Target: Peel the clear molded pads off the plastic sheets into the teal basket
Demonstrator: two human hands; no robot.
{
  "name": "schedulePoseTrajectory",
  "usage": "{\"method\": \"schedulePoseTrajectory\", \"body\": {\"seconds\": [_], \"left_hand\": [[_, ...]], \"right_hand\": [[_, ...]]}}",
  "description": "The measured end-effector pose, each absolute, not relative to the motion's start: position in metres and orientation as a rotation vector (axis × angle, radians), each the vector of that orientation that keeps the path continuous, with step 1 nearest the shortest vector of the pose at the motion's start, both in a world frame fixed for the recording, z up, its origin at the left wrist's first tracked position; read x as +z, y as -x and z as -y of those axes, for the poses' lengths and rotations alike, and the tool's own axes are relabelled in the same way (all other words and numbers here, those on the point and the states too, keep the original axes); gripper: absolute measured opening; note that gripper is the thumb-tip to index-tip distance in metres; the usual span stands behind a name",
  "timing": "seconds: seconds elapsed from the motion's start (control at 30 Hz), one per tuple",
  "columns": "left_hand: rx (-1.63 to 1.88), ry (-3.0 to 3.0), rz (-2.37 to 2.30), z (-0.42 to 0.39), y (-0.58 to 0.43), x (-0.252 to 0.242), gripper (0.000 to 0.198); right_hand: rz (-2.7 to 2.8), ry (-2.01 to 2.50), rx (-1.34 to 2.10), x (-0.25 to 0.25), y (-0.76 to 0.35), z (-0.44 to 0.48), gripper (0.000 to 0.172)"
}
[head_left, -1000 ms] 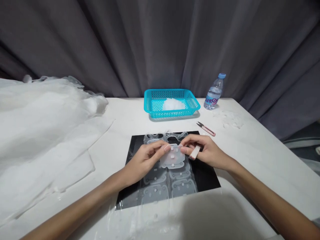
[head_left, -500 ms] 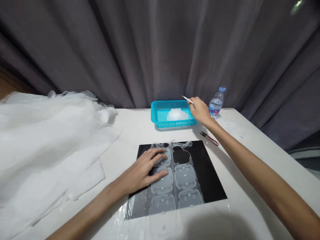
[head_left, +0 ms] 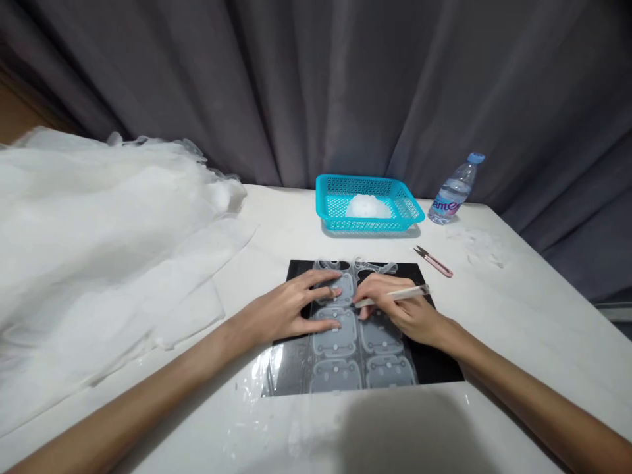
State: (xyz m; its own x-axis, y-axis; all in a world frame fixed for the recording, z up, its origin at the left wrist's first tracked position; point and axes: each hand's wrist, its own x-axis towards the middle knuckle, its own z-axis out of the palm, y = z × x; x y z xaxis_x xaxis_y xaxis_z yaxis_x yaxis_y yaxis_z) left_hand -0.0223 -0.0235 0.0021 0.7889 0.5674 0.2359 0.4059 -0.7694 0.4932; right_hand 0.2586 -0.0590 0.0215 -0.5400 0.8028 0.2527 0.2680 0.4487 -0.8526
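A clear plastic sheet (head_left: 336, 378) with rows of rounded, translucent grey-white pieces lies over a black board (head_left: 437, 365) on the table. My left hand (head_left: 291, 306) rests on the sheet's left column, palm down with fingers spread, pressing near the upper pieces. In my right hand (head_left: 397, 306) is a slim white pen-like tool (head_left: 407, 293), pinched like a pencil, its lower end at the strip between the two columns. The tool's exact kind is unclear. Loose cut strips (head_left: 376, 265) curl at the sheet's top edge. My right hand partly covers the upper right column.
A turquoise basket (head_left: 370, 225) holding a small white heap (head_left: 366, 206) stands at the back. To its right are a water bottle (head_left: 451, 194), pink-handled thread snips (head_left: 433, 261) and clear scraps (head_left: 478, 247). A large pile of white sheets (head_left: 99, 250) covers the left side.
My right hand has come from the basket's right edge down to the sheet, still holding the pen-like tool. My left hand stays on the sheet. The camera view has shifted slightly.
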Motion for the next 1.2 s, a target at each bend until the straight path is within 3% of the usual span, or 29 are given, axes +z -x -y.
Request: {"method": "schedulePoseTrajectory", "body": {"seconds": [0.2, 0.4, 1.2], "left_hand": [[0.479, -2.625, -0.855, 0.027, 0.020, 0.003, 0.056], [0.360, -2.559, -0.987, 0.027, 0.016, 0.012, 0.063], [0.483, -2.529, -0.938, 0.025, 0.016, 0.002, 0.065]], "right_hand": [[2.194, 0.870, 0.993, 0.025, -0.252, 0.057, 0.011], [2.257, 0.896, 0.939, 0.024, -0.252, 0.055, 0.009], [2.379, 0.725, 0.686, 0.012, -0.248, 0.056, 0.011]]}}
